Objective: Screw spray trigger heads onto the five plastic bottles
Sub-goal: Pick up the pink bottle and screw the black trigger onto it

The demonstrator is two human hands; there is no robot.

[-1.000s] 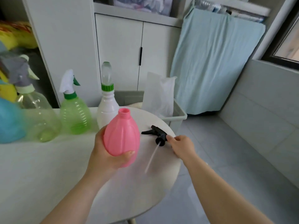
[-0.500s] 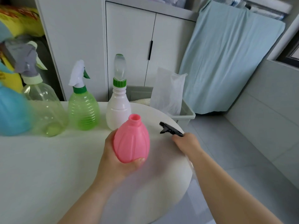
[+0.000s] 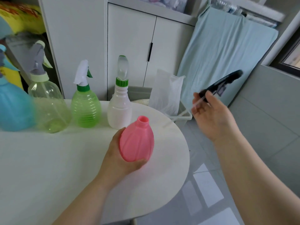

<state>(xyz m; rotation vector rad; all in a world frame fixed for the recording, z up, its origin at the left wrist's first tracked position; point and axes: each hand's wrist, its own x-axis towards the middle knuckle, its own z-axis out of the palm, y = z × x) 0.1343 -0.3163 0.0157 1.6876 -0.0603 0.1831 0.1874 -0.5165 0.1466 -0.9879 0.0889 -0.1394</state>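
Fingers (image 3: 198, 109) of yr right hand (image 3: 214, 117) pinch the black trigger head (image 3: 224, 82) near its collar end. The nozzle points up and away to the right, blurred. The other fingers look loosely spread, palm toward you. Fingers (image 3: 138, 163) of yr left hand (image 3: 116, 161) curl round the belly of the pink bottle (image 3: 138, 140) and hold it tilted over the bench (image 3: 65, 159). Can't tell if its base touches. The neck is bare and threaded, mouth open. The head is well apart from it, up and to the right, out past the bench edge.

Handling, as a guess: the bottle looks empty, so v. light. It's thin, ribbed, egg-shaped plastic w/ a smooth, slightly glossy skin, so it'll dent if you squeeze and may spin in yr palm as you twist. Grip low on the belly as you have it, firm but not crushing. The head is hard, stiff plastic. Take it by the ribbed collar, not the lever.

The dip tube (image 3: 181, 113) is thin, clear and springy-looking, trailing down-left from the head. It must go into the mouth first and could snag on the rim.

At the back of the bench, in a row: white bottle (image 3: 119, 109), green bottle (image 3: 86, 108), clear bottle (image 3: 48, 109) and blue bottle (image 3: 11, 109). All four have tops on. The blue one is cut off by the frame.
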